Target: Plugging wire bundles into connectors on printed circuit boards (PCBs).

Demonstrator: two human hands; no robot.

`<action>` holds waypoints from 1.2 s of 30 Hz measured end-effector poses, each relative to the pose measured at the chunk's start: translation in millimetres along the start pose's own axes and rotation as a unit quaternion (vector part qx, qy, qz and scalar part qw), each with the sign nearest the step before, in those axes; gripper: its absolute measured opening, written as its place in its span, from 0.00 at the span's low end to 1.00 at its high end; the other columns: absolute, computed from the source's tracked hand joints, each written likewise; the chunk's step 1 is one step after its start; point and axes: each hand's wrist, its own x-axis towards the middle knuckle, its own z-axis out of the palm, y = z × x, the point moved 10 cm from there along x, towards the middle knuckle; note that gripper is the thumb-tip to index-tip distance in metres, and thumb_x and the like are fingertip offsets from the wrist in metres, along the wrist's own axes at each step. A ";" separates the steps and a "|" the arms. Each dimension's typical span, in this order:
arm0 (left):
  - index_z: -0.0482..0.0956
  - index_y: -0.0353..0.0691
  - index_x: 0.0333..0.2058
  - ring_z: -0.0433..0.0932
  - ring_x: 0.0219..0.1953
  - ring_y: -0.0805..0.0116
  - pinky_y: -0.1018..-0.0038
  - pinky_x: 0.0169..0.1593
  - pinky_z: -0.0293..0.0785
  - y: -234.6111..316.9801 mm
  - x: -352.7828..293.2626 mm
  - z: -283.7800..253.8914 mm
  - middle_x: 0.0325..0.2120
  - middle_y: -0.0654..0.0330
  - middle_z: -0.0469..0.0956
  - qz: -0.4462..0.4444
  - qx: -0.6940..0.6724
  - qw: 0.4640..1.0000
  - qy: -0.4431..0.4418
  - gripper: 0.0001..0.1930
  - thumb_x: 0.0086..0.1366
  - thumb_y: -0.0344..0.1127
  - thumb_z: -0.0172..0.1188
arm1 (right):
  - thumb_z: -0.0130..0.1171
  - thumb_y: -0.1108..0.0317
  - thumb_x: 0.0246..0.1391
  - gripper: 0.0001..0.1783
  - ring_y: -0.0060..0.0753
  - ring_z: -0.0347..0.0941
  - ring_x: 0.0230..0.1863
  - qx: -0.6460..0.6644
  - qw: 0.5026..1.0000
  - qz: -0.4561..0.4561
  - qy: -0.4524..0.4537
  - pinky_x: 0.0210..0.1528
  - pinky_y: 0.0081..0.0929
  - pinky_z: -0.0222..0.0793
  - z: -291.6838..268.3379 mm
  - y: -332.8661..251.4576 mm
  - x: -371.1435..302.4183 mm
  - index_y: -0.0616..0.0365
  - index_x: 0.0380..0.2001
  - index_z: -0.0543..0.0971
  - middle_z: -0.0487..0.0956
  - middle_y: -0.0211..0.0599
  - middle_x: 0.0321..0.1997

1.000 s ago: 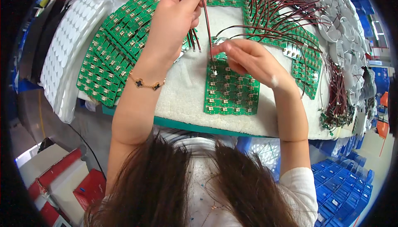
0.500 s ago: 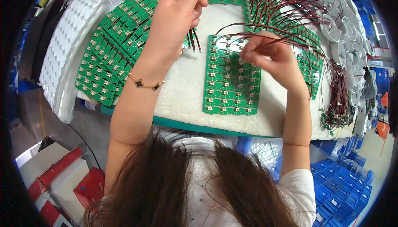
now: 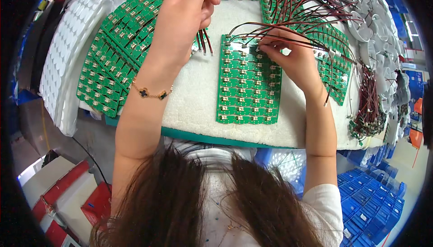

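Note:
A green circuit board panel [image 3: 248,89] with rows of small white connectors lies in front of me on the pale mat. My left hand [image 3: 182,19], raised at the panel's far left, is closed around a bundle of thin red and black wires [image 3: 205,44]; their loose ends hang below the hand. My right hand [image 3: 292,60] is over the panel's far right corner, fingertips pinched at the connectors there. They appear to grip a wire end, which the fingers mostly hide. Red and black wires [image 3: 252,24] arch from the panel's far row over this hand.
Stacked green panels [image 3: 122,39] lie to the left, beside a sheet of white discs [image 3: 67,53]. More panels with a tangle of wires [image 3: 306,1] lie at the far right. A wire bundle [image 3: 367,102] hangs by the right edge. Blue crates [image 3: 372,202] stand below.
My right fingertips have come down onto the connectors at the panel's far right corner. A loose wire end now dangles by my right wrist. My left hand still grips its bundle.

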 end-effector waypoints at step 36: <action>0.69 0.35 0.36 0.57 0.17 0.82 0.84 0.19 0.55 4.3 -1.8 2.1 0.23 0.65 0.67 0.013 -0.011 1.000 -0.003 0.14 0.73 0.38 0.39 | 0.61 0.78 0.48 0.07 0.33 0.76 0.35 -0.173 0.969 -0.175 0.035 0.40 0.24 0.72 -0.3 -34.9 -5.1 0.63 0.33 0.79 0.80 0.37 0.34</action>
